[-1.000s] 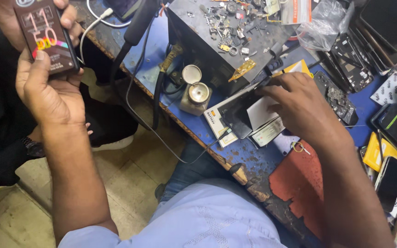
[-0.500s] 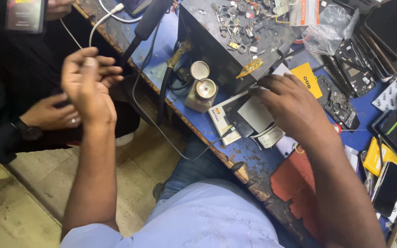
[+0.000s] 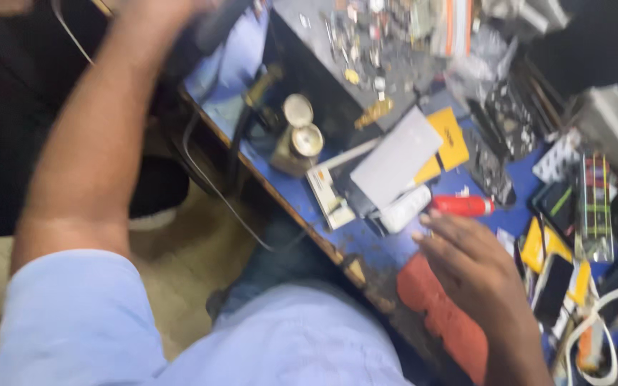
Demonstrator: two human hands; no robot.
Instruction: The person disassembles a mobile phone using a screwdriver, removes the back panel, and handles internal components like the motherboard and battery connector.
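Right hand point(image 3: 477, 268) rests flat on the blue tabletop point(image 3: 366, 246), fingers spread, grip open and empty. Fingertips lie just beside a white tube point(image 3: 403, 209) and a red tube point(image 3: 460, 206); a grey slab point(image 3: 395, 159) sits just above them. Left hand point(image 3: 155, 11) is raised to the frame's top edge, blurred; its grip cannot be told.

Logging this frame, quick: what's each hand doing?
Left hand: blurred at the frame's top, state cannot be told.
Right hand: open, empty, near the red tube.
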